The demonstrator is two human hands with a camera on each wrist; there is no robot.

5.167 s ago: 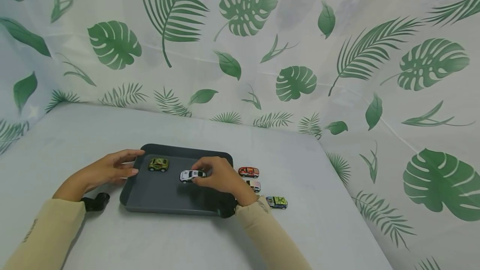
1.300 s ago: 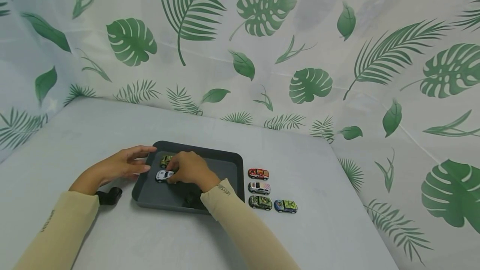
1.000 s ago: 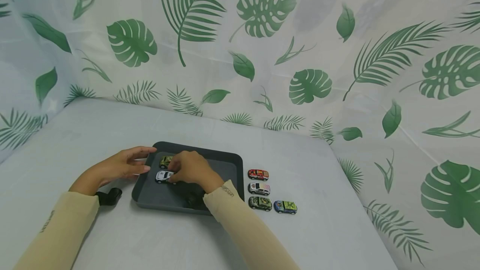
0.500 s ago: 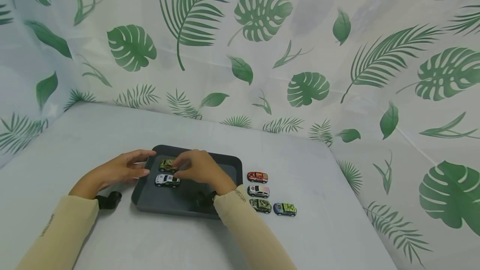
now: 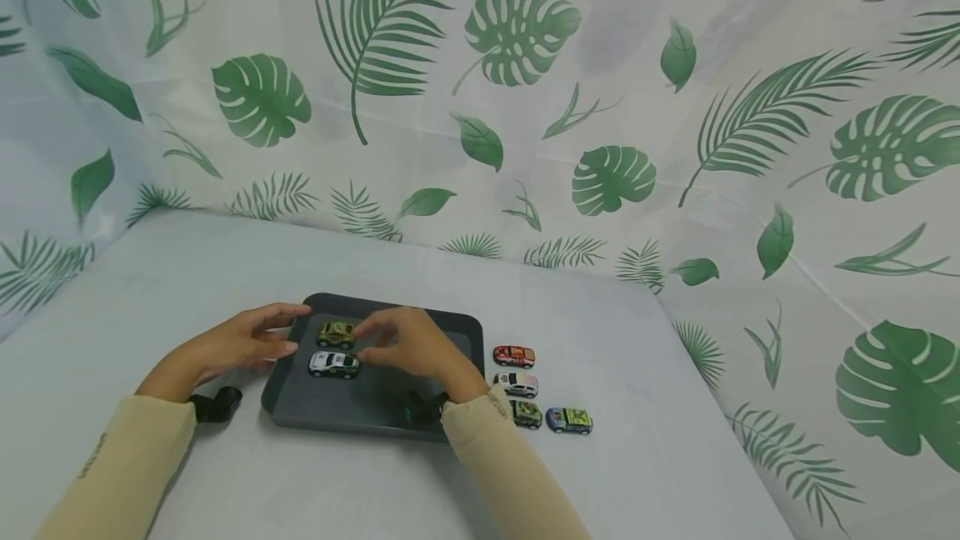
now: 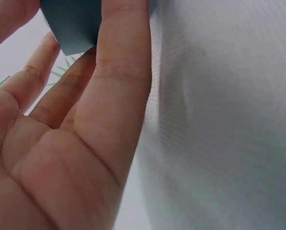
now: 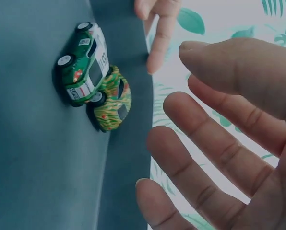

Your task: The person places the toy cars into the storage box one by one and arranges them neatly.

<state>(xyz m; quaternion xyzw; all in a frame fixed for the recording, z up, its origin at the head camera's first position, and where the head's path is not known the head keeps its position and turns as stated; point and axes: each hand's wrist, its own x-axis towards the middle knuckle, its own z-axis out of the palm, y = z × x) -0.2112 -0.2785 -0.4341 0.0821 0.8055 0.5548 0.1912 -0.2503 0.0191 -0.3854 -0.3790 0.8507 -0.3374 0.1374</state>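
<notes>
A dark grey tray (image 5: pixel 322 407) lies on the table, holding two toy cars. The yellow-green camouflage toy car (image 5: pixel 336 335) stands nearer the back, and the white toy car (image 5: pixel 333 364) with green sides (image 7: pixel 80 67) sits just in front of it. Just right of both cars, my right hand (image 5: pixel 412 347) hovers with fingers and thumb spread, holding nothing. My left hand (image 5: pixel 232 344) touches the tray's left edge with extended fingers; in the left wrist view a tray corner (image 6: pixel 73 26) shows between its digits.
Right of the tray are a red toy car (image 5: pixel 514 357), a white-and-pink one (image 5: pixel 517 384), a dark green camouflage one (image 5: pixel 528 414) partly behind my right sleeve, and a blue-and-lime one (image 5: pixel 569 420). A leaf-print cloth (image 5: pixel 517 132) rises behind the table.
My right hand carried the white toy car leftward and set it down in front of the camouflage car. It then let go and drew back to the right. My left hand stayed at the tray.
</notes>
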